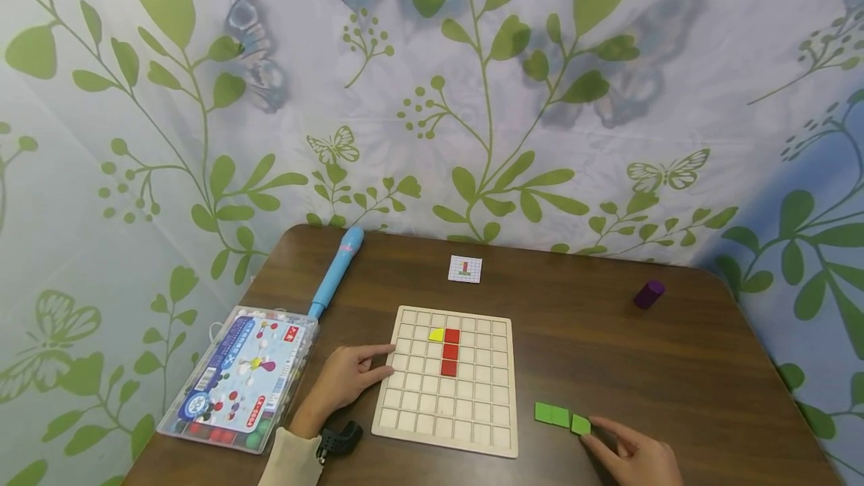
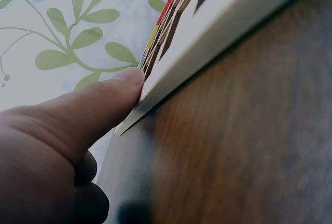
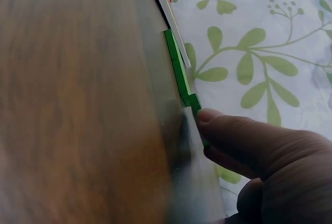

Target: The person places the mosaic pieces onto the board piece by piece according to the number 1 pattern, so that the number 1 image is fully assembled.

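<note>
Head view: a wooden table (image 1: 682, 373) bears a pale gridded board (image 1: 425, 403). The left hand (image 1: 347, 377) touches the board's left edge, fingers extended; the right hand (image 1: 637, 460), right of the board, has thumb and fingertip in a pinch. Beyond the board lies a printed card (image 1: 465, 269). Three red tiles (image 1: 449, 352) form a column on the grid. Two green tiles (image 1: 559, 417) touch on the table; just beside them is the pinched green tile (image 1: 580, 424). A yellow tile (image 1: 436, 334) adjoins the top red one.
</note>
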{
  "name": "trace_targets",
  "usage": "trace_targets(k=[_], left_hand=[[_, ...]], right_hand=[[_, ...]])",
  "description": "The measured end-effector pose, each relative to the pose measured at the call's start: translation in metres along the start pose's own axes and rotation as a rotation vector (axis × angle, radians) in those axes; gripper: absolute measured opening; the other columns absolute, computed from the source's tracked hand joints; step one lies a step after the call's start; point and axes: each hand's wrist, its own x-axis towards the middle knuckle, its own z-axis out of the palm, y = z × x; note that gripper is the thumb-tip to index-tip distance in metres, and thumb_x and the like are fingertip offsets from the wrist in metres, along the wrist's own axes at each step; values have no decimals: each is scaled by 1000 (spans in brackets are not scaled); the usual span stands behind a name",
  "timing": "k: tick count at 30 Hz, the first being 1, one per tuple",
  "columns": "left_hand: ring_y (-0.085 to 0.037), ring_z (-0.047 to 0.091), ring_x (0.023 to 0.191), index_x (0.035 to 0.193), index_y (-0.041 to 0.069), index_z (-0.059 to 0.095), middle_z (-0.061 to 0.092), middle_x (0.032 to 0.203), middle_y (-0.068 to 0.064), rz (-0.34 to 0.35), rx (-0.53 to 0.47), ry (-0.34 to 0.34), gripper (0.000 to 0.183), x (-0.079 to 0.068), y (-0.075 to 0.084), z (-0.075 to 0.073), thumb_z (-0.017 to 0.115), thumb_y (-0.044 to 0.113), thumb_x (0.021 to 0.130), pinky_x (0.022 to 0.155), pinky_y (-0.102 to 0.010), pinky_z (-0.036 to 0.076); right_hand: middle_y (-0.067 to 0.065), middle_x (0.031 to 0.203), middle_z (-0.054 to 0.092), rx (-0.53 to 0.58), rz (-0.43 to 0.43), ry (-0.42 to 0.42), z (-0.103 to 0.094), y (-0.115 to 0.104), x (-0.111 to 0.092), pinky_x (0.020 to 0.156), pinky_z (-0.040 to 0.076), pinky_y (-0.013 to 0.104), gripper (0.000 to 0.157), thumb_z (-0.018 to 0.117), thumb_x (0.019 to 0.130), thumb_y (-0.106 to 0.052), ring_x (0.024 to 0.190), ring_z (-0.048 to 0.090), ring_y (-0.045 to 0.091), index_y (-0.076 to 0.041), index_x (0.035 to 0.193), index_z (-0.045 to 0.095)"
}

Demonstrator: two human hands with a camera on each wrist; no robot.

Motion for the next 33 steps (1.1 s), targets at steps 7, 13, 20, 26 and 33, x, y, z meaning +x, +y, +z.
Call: trace_targets(k=[7,13,20,26,33], left_hand=[[0,22,49,123,22,77,30,52,16,-13,-4,-6,35,0,0,1,81,34,90,51,-20,25],[0,22,48,123,22,77,31,51,15,-17,-17,-7,36,0,0,0,81,35,90,50,-20,25],[0,22,48,123,23,76,31,51,15,-22,-17,-9,35,-1,-2,1,80,36,90,50,-20,25],[0,22,48,123,22,77,31,50,15,-9,-12,0,35,-1,0,0,80,33,90,50,-20,25],[0,22,47,124,21,77,32,49,15,-9,-6,-9,36,0,-1,1,80,34,90,49,-20,24]], right_hand=[[-12,55,31,49,17,25,-1,-1,-1,47,25,23,27,89,80,-27,48,21,1,-15,103,81],[-15,55,29,92,-25,26,-5,-6,3,45,27,22,24,90,79,-26,47,22,-1,-18,100,80],[-16,54,28,120,-115,55,-13,-28,17,40,26,22,23,91,76,-25,47,22,-2,-22,96,80],[-18,55,27,164,-194,70,-11,-46,32,41,25,21,24,91,77,-26,48,22,-3,-25,98,79],[-21,60,24,242,-336,98,-2,-63,50,43,21,17,29,93,75,-17,53,17,-7,-27,98,79]])
